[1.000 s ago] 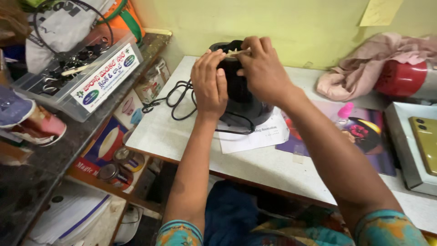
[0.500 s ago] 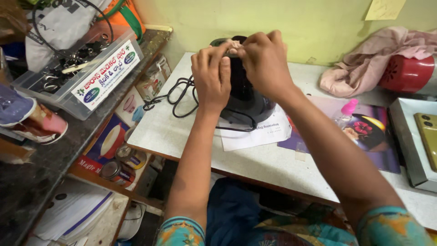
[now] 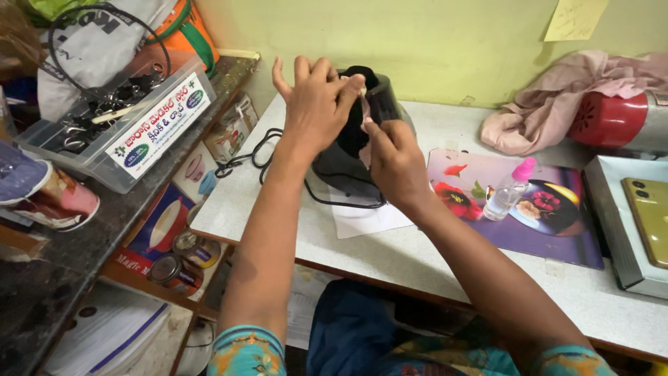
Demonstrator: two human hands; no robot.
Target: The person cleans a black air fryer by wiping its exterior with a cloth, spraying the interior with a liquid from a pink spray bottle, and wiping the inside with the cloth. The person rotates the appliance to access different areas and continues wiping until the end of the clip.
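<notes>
Head view: black dome-shaped appliance (image 3: pixel 351 157) sits on a white sheet of paper (image 3: pixel 365 219), mid-back of the white table (image 3: pixel 417 257), near the wall. Both hands at its top. Left hand (image 3: pixel 314 104) lies flat-ish over the upper left side, fingers spread, thumb up, not closed on anything; looks like it's steadying the body. Right hand (image 3: pixel 393 157) is pinched, thumb & forefinger on a pale strip (image 3: pixel 362 115) (tape or cloth, can't tell which) running down the top front, probably pressing or pulling it along. Black cord (image 3: pixel 261 153) coils off to the left on the table.

Beyond: floral mat (image 3: pixel 557 230) w/ a small clear bottle (image 3: pixel 506 191), pink cap, standing on it. Grey tray (image 3: pixel 616 237) holds a gold phone (image 3: pixel 647 216) at the right edge. Pink cloth (image 3: pixel 557 97) bunched beside a red cylindrical object (image 3: pixel 612 118) at the back. Wall is yellow-green, w/ a sticky note (image 3: pixel 574 17). Left: dark shelf w/ a clear plastic box (image 3: pixel 90 150) of cables.
</notes>
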